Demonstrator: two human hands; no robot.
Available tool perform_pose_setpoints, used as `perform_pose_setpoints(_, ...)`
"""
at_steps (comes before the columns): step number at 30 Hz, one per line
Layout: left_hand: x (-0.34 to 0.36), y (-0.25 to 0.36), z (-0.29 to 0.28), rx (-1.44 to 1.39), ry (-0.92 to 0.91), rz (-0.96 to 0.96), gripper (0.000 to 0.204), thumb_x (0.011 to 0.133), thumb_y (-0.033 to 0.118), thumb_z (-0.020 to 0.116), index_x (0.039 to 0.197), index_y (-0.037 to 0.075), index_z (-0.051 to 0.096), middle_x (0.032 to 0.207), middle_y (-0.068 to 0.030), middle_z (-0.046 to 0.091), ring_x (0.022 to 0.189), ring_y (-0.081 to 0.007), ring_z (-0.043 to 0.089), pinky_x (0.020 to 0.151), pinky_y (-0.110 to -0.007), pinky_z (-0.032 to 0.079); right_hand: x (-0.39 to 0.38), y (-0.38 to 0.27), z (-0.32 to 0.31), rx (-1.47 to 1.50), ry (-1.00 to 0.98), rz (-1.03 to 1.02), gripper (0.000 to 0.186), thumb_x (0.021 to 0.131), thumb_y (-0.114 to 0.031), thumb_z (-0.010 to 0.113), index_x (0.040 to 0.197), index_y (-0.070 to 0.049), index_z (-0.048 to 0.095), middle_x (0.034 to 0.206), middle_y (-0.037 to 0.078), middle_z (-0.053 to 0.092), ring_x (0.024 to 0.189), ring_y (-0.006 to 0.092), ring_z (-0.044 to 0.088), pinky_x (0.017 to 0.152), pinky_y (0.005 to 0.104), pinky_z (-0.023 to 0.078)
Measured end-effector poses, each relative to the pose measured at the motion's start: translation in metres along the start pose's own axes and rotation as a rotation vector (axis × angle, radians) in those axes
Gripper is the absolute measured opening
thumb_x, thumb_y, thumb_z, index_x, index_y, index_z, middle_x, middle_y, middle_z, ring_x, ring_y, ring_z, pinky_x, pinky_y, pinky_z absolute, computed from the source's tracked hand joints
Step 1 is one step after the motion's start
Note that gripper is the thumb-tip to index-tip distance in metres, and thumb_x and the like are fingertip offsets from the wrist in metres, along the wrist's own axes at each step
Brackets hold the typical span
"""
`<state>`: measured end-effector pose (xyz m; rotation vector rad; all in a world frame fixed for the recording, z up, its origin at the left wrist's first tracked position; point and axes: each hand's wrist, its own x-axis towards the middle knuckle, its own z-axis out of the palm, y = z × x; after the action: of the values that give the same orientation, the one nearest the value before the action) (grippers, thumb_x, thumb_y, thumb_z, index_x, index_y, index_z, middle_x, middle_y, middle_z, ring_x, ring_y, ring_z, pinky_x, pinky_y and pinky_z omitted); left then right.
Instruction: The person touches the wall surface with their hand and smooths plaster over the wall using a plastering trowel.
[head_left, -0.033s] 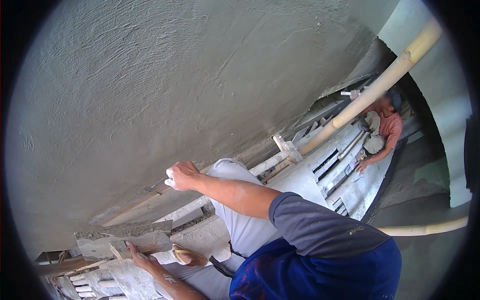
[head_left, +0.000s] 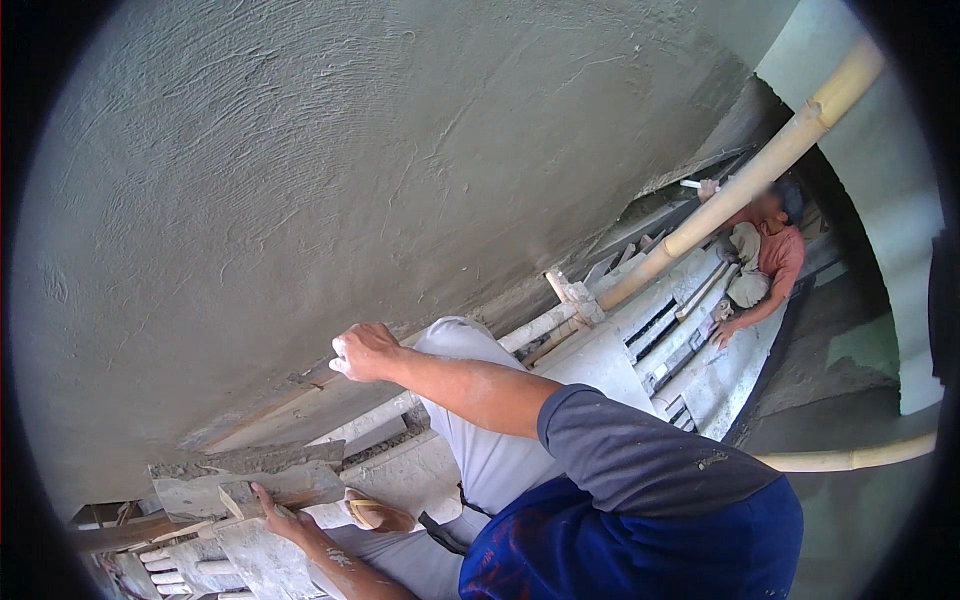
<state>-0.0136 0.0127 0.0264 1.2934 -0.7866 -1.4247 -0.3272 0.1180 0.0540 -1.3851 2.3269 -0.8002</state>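
Head view, edges lost in black: a grey wall (head_left: 250, 200), swirled with ridges, slants across most of it; pale-smeared planks (head_left: 600, 365) run below. A bamboo pole (head_left: 740, 191) partly hides a co-worker (head_left: 780, 255). Low at left, beside the wall, sits a mortar-crusted wooden board (head_left: 195, 493) — left hand (head_left: 287, 522) curled on its edge, some fingers hidden. Right hand (head_left: 365, 352) is fisted near the wall — any contents hidden.

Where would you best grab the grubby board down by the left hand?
I'd grip the board by its near edge, coming from the body side, where the left hand holds it: grey, mortar-like crust covers the far edge, toward the wall.
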Motion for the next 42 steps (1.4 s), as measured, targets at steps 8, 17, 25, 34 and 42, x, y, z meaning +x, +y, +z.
perform_pose_setpoints(8, 0.001, -0.001, -0.001, -0.007, -0.008, 0.028, 0.063, 0.075, 0.025, 0.079, 0.123, -0.007, 0.052, 0.122, -0.0175, 0.055, 0.105, -0.0274, 0.056, 0.089, -0.043, 0.048, 0.003, 0.004, 0.007, -0.010, 0.002, -0.017, 0.031, 0.082, -0.032, 0.061, 0.079, -0.002, 0.067, 0.079, 0.021, 0.066, 0.079, 0.0389, 0.065, 0.071, 0.0490, 0.049)
perform_pose_setpoints(17, -0.006, 0.005, 0.004, 0.037, 0.001, 0.012, 0.065, 0.075, 0.027, 0.078, 0.124, -0.007, 0.052, 0.124, -0.0162, 0.055, 0.106, -0.0262, 0.056, 0.091, -0.042, 0.047, 0.002, 0.004, 0.006, -0.007, 0.011, -0.020, 0.030, 0.081, -0.032, 0.061, 0.078, -0.002, 0.066, 0.078, 0.021, 0.066, 0.078, 0.0394, 0.065, 0.070, 0.0496, 0.049)
perform_pose_setpoints(25, -0.006, 0.003, 0.004, -0.008, -0.009, 0.028, 0.062, 0.076, 0.024, 0.078, 0.123, -0.006, 0.053, 0.123, -0.0163, 0.055, 0.105, -0.0264, 0.056, 0.090, -0.042, 0.048, 0.001, 0.004, 0.006, 0.008, 0.010, -0.016, 0.030, 0.082, -0.031, 0.060, 0.077, -0.002, 0.066, 0.078, 0.021, 0.066, 0.078, 0.0398, 0.064, 0.070, 0.0499, 0.049)
perform_pose_setpoints(34, 0.003, -0.003, -0.003, 0.008, -0.015, 0.025, 0.062, 0.076, 0.025, 0.078, 0.123, -0.007, 0.053, 0.123, -0.0167, 0.055, 0.105, -0.0266, 0.056, 0.089, -0.042, 0.048, 0.002, 0.005, 0.008, 0.003, 0.023, -0.025, 0.030, 0.082, -0.032, 0.061, 0.075, -0.002, 0.065, 0.077, 0.020, 0.066, 0.078, 0.0398, 0.064, 0.071, 0.0496, 0.049)
perform_pose_setpoints(42, 0.002, 0.000, -0.002, -0.007, -0.023, 0.042, 0.059, 0.078, 0.020, 0.077, 0.125, -0.004, 0.051, 0.125, -0.0158, 0.054, 0.106, -0.0267, 0.056, 0.090, -0.043, 0.048, 0.001, 0.001, 0.004, -0.037, -0.053, 0.007, 0.029, 0.081, -0.031, 0.063, 0.080, -0.003, 0.068, 0.080, 0.019, 0.067, 0.081, 0.0379, 0.065, 0.073, 0.0482, 0.050)
